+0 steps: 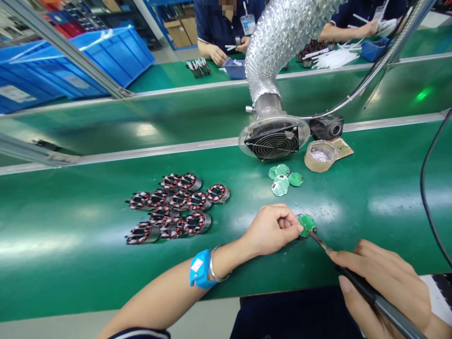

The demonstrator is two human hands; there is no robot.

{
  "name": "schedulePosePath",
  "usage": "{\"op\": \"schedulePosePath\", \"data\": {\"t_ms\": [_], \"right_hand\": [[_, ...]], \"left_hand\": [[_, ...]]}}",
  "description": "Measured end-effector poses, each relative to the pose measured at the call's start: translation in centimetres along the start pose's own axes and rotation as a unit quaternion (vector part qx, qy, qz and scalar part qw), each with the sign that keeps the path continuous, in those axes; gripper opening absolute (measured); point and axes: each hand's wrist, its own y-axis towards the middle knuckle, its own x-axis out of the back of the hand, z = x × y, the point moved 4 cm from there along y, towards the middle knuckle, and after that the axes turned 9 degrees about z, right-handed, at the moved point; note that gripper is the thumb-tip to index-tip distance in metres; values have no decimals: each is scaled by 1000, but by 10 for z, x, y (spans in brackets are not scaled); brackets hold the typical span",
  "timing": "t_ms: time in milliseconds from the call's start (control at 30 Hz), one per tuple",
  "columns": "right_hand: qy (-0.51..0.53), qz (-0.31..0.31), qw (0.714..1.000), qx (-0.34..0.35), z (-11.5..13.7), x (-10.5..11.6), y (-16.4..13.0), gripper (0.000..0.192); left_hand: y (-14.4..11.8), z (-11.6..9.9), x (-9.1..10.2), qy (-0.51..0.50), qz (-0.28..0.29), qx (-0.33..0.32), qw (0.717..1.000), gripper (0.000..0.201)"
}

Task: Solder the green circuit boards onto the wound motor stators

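Observation:
A round green circuit board point(306, 225) lies low over the bench in front of me, with something dark just showing beneath its edge. My left hand point(273, 229) is closed in a pinch at the board's left edge; its fingertips hide the exact hold. My right hand point(384, 282) grips a soldering iron point(360, 285) by its dark handle. The iron's tip touches or nearly touches the board's face. Beyond the board rests a small pile of loose round circuit boards point(281, 185). To the left stand several motor stators point(180, 200) with copper windings.
A fume extractor fan point(273, 141) hangs from a silver duct point(278, 42) beyond the boards. Beside it sit a round tub point(320, 155) and a black device point(326, 127). A black cable point(423, 183) curves down at right. Blue bins point(106, 61) and two co-workers are across the bench.

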Motion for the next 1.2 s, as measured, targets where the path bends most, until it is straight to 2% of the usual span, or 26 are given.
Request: {"op": "schedulePosePath", "data": {"t_ms": [300,600,733,867,967,1067,1200], "right_hand": [[5,-1,1000,-10,0,-2,0,38],[7,-17,1000,-4,-3,-4,-2,29],[14,-17,1000,-3,-2,-4,-1,29],[5,-21,1000,-9,-2,5,0,31],[19,4,1000,-19,-6,13,-3,38],[29,30,999,-30,-12,12,-5,44],[2,-45,999,-31,-22,-4,2,49]], "left_hand": [[1,2,0,-1,-8,6,1000,13],[-2,-4,-1,30,-29,-13,999,9],[-3,-5,-2,46,-35,-27,998,9],[-4,-6,-3,58,-44,-38,997,9],[-4,-6,-3,63,-49,-41,996,10],[-4,-6,-4,76,-53,-42,995,10],[-4,-7,-7,89,-54,-45,994,11]]}}
